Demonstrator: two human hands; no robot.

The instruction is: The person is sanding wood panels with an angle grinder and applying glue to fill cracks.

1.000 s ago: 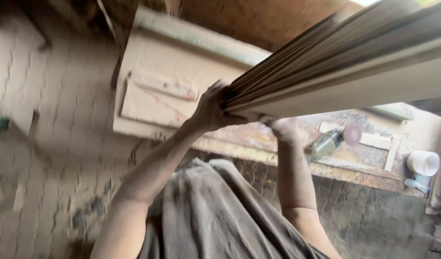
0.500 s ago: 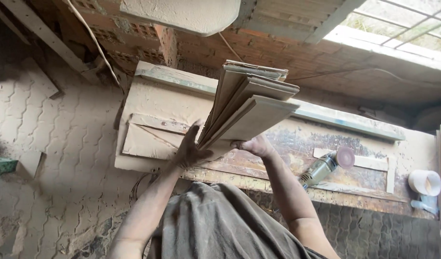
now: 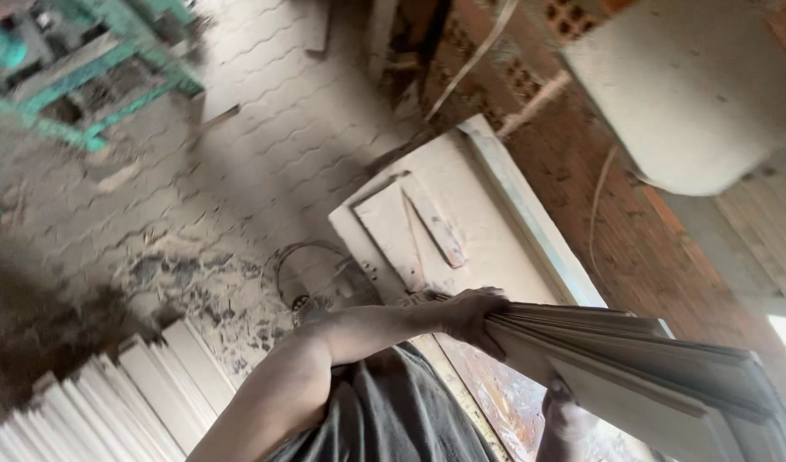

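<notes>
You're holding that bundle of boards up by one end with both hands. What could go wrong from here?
The boards fan apart at the far end, so one may slide out of the stack; the left hand grips only the near end, and the right hand is mostly hidden underneath.

The free end swings close to the brick wall and could knock it.

A dropped board could land on the stack of pale strips on the floor.

Floor [image 3: 264, 128]: grey interlocking pavers, dusty, with a dark patch at the left.
Green frame [image 3: 93, 60]: metal machine stand at the top left, blurred.
Tabletop [image 3: 461, 214]: pale, dust-coated slab with a small flat offcut lying on it.
Brick wall [image 3: 632, 222]: red-brown, with a thin cable hanging along it.
Stacked strips [image 3: 110, 402]: pale, on edge, fanned in a row at the bottom left.
Pale rounded panel [image 3: 692, 85]: top right, against the wall.
</notes>
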